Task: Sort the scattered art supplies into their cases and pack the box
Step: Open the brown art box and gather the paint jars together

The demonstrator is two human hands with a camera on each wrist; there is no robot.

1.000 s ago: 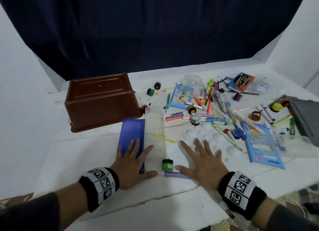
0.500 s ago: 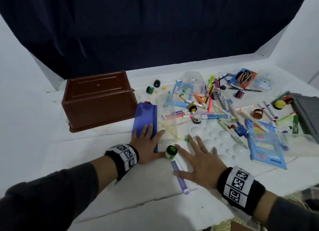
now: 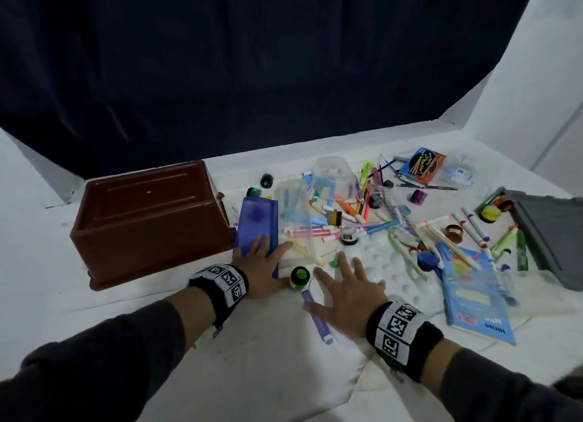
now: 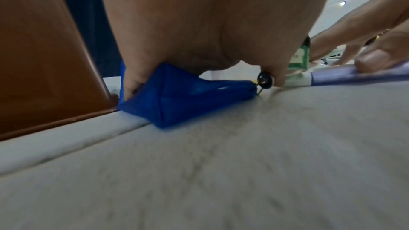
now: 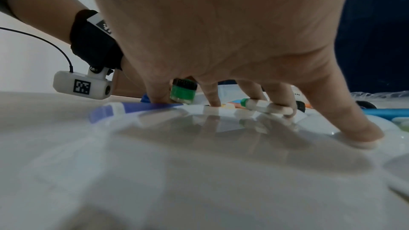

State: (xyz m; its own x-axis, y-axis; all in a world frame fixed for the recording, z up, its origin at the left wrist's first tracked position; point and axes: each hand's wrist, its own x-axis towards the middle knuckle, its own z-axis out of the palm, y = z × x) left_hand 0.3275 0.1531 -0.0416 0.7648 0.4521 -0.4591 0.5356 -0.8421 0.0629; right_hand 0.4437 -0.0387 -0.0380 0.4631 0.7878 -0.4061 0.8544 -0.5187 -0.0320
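My left hand (image 3: 257,263) lies flat with spread fingers on the near end of a blue pouch (image 3: 257,224), seen close in the left wrist view as a blue pouch (image 4: 183,100). My right hand (image 3: 344,287) presses flat on a white paint palette (image 3: 391,263), its thumb on a purple marker (image 3: 317,316). A green paint pot (image 3: 299,276) stands between the hands; in the right wrist view the green pot (image 5: 183,92) sits behind the fingers (image 5: 352,120). A brown box (image 3: 148,219) lies upside down at the left. Markers and pens (image 3: 356,213) are heaped beyond.
A clear plastic case (image 3: 296,213) lies beside the pouch. A blue booklet (image 3: 473,292) lies at the right, with a grey tray (image 3: 549,232) at the far right edge. A dark curtain (image 3: 252,74) closes the back. White table surface (image 3: 220,358) lies in front of me.
Both hands have slid forward, pushing the blue pouch and clear case toward the pile. The purple marker has swung from lying crosswise to pointing toward me, and the green pot moved with them.
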